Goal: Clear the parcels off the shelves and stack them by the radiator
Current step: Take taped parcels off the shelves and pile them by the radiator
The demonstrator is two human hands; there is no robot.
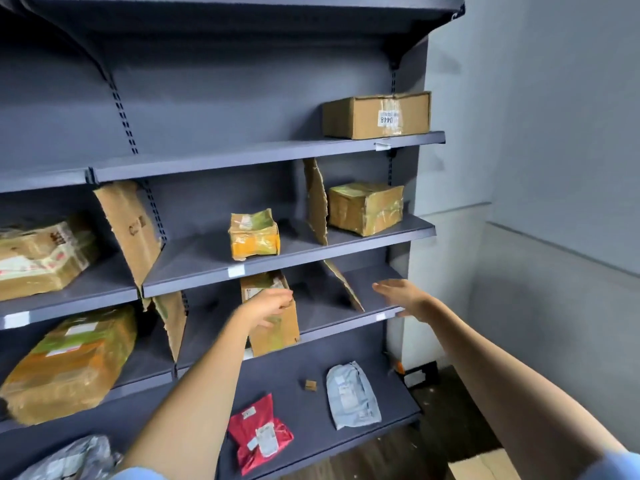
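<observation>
Standing upright, tall brown parcel (273, 317) gripped by left hand (268, 308); right hand (401, 294) spread, unladen.

1. A tall brown cardboard parcel (273, 317) stands upright at the shelf's front edge, touching the left fingers (277, 303).
2. A small yellow-taped parcel (254, 235) sits one shelf above those fingers.
3. A red mailer (259, 434) and a grey mailer (351, 394) lie flat below both hands.
4. A labelled brown box (377, 115) rests high above the right fingers (384, 287).
</observation>
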